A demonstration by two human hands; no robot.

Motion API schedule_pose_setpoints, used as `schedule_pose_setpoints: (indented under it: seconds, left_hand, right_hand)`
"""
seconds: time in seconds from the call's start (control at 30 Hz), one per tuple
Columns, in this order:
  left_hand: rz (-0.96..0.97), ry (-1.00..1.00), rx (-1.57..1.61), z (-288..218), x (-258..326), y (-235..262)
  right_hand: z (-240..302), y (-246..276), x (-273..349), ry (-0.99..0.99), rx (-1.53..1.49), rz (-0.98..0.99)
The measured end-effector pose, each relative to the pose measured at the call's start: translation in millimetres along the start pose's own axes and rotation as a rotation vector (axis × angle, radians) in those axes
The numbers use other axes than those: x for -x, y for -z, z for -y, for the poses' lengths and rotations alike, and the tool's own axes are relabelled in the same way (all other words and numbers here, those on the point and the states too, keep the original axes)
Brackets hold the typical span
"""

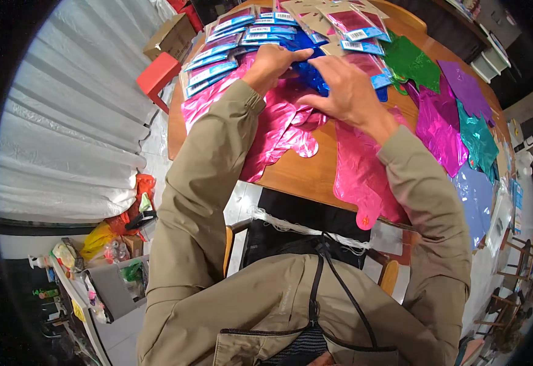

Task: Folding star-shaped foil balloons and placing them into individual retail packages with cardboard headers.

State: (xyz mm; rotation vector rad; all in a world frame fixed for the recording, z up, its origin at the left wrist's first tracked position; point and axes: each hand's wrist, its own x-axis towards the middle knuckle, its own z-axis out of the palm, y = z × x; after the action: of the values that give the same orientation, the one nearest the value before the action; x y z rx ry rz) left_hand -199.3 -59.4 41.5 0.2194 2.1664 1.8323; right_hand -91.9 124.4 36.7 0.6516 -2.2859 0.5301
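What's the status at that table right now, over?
Left hand and right hand both pressing on blue foil balloon. Pink foil balloons heaped beneath. Packets stacked beyond.

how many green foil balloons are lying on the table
2. A bright green foil balloon lies near the far right edge of the wooden table, and a teal-green one lies further right, past the purple balloon. More may be hidden under the piles.
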Motion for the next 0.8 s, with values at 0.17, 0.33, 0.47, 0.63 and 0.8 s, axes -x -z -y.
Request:
schedule_pose_setpoints:
  seconds: [0.17, 0.33, 0.47, 0.63, 0.8]
  left_hand:
    - [-0.016, -0.047, -0.041, -0.6, 0.0, -4.4]
    - [-0.010, 0.012, 0.095, -15.9, 11.2, -13.5]
    - [-0.038, 0.108, 0.292, -12.0, 5.2, -11.2]
    - [-0.003, 0.063, 0.387, 0.6, 1.2, -12.9]
    - [0.100, -0.050, 0.373, 14.9, -10.6, 1.6]
  right_hand:
    - [7.2, -10.0, -4.4, -0.105, 0.002, 0.031]
    - [-30.6, 2.0, -10.6, -0.610, -0.388, 0.240]
    - [-51.0, -6.6, -7.6, -0.661, -0.686, 0.171]
    - [-35.4, -7.8, -6.7, -0.724, -0.801, 0.090]
    - [-1.9, -12.1, -16.2, -0.384, -0.423, -0.070]
